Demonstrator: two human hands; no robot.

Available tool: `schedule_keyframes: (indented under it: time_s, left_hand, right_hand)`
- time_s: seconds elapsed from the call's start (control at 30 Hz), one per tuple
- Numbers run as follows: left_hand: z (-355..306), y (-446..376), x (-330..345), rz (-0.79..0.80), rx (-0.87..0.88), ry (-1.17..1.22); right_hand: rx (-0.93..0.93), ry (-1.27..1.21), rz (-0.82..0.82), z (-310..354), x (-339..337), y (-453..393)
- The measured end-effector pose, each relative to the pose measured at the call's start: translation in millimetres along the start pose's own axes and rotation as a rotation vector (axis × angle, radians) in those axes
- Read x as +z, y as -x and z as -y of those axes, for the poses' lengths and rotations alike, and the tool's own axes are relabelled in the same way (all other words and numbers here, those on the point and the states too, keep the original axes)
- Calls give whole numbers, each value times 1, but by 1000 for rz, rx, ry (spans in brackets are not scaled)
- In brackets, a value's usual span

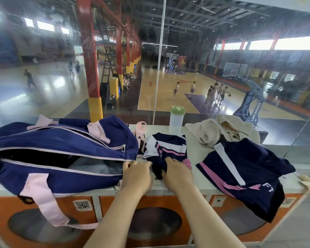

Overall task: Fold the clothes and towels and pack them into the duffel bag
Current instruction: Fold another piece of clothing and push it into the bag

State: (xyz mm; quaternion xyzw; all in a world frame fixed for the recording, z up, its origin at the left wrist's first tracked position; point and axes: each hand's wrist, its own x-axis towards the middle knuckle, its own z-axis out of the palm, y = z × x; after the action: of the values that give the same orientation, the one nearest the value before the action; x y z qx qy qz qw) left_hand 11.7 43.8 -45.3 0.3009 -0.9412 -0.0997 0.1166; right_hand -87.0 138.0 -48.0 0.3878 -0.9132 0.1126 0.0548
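1. The navy duffel bag (61, 151) lies unzipped on the white ledge (200, 153), at the left.
2. Both hands meet on a small navy-and-pink garment (168, 149) just beside the bag.
3. The left hand (137, 173) has curled fingers, seemingly pinching the cloth's edge.
4. The right hand (177, 173) grips the dark fabric.
5. A second navy garment (243, 172) and a beige towel (225, 129) lie to the right.

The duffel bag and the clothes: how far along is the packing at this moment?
Done: the duffel bag lies unzipped; something grey shows inside, but I cannot tell what it is. In hand: both hands, left and right, hold the small navy, white and pink garment beside the bag. Left: the navy shorts and the crumpled beige towel are unfolded and unpacked.
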Motion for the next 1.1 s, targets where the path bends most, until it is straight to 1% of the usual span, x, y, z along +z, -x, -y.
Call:
schedule_keyframes:
  time_s: [0.07, 0.13, 0.23, 0.33, 0.37, 0.43, 0.47, 0.53, 0.57, 0.67, 0.77, 0.8, 0.87, 0.9, 0.93, 0.97, 1.0, 1.07, 1.1]
  left_hand:
    - [1, -1, 1, -35, -40, 138]
    - [2, -2, -1, -49, -85, 368]
    - [1, -3, -9, -45, -136, 818]
    - [-3, -7, -20, -68, -225, 1192]
    - [-3, -8, -22, -45, -287, 1351]
    - [-6, -9, -25, 56, -440, 1651]
    - [-8, -8, -25, 111, -495, 1716]
    - [-7, -9, -20, 190, -554, 1754]
    - [-6, -10, -18, 224, -550, 1781]
    - [-2, -15, -13, 270, -559, 1770]
    - [0, -18, -7, 273, -642, 1721]
    - [0, -18, -6, 248, -652, 1685]
    - [-1, -18, -3, 173, -646, 1609]
    - [-2, -18, -2, 135, -629, 1584]
    - [-3, -17, -2, 108, -605, 1572]
    - [-4, -15, -2, 97, -584, 1575]
    - [-5, -14, -2, 98, -563, 1581]
    - [-6, -14, -1, 101, -534, 1570]
    - [-6, -14, -1, 103, -520, 1563]
  right_hand:
    - [4, -28, -57, 2, 1, 1]
    - [38, -107, -69, 1, -3, 1]
    - [108, -302, -9, -2, -10, 0]
    - [84, -449, 67, -2, -18, 0]
    - [68, -501, 84, -2, -22, 1]
    - [41, -608, 105, 2, -32, 4]
    - [28, -645, 111, 4, -37, 6]
    - [-4, -670, 141, 6, -42, 9]
    - [-26, -661, 170, 6, -44, 11]
    - [-94, -579, 315, 7, -43, 14]
    - [-104, -499, 392, 5, -43, 14]
    - [-100, -499, 417, 4, -42, 14]
    - [-64, -566, 493, 3, -45, 15]
    - [-23, -642, 524, 3, -49, 16]
    - [39, -725, 517, 2, -52, 16]
    - [100, -797, 450, 0, -53, 14]
    - [180, -831, 332, -3, -53, 12]
    - [366, -785, 86, -14, -44, 4]
    - [445, -774, 47, -18, -39, 2]
